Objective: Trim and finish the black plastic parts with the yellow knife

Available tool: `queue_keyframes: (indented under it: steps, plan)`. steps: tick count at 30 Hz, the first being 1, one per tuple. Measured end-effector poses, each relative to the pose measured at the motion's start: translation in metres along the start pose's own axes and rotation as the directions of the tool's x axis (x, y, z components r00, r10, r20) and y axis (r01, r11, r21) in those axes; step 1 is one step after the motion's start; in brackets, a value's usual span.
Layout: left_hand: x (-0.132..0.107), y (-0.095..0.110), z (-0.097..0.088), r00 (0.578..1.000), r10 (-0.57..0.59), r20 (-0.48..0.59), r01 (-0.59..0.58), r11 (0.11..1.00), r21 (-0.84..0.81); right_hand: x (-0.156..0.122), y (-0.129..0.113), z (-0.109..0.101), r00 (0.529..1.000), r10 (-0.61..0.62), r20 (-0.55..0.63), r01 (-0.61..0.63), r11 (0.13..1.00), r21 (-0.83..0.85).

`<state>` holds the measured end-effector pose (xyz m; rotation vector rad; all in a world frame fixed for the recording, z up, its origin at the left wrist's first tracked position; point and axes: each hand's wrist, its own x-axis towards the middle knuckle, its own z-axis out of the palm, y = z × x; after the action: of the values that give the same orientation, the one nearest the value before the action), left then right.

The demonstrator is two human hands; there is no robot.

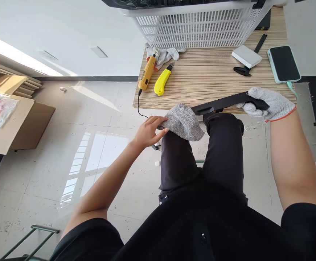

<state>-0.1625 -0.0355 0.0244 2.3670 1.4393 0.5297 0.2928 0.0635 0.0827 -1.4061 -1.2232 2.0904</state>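
Note:
My bare left hand (150,131) pinches the near edge of a grey speckled cloth (184,122) above my left knee. The cloth covers the left end of a long black plastic part (225,102), so that end is hidden. At the other end of the part, my right hand (272,104), in a white knit glove with an orange cuff, has its fingers wrapped around it. The part slants slightly upward to the right along the table's front edge, over my knees.
On the slatted wooden table (201,78) lie a yellow corded tool (147,73), a yellow utility knife (163,80), spare gloves (167,56), a white box (246,56) on a black piece and a cabled power bank (284,64). Behind stands a white basket (196,29). A cardboard box (21,119) sits left.

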Motion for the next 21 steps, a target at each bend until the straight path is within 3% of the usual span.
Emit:
queue_keyframes:
  steps: [5,10,21]
  plan:
    - [0.02,0.02,0.012,0.998,0.044,-0.038,-0.045,0.999,-0.013,0.0,-0.003,0.002,1.0,0.023,-0.007,-0.023,1.0,0.001]
    - [0.054,0.047,0.024,0.989,0.141,-0.051,-0.142,0.99,-0.013,0.002,0.001,0.0,0.999,-0.038,0.036,0.039,0.999,-0.035]
    - [0.141,0.141,0.063,0.949,0.302,-0.089,-0.303,0.953,0.0,0.008,0.012,-0.008,0.996,-0.092,0.02,0.093,0.993,-0.078]
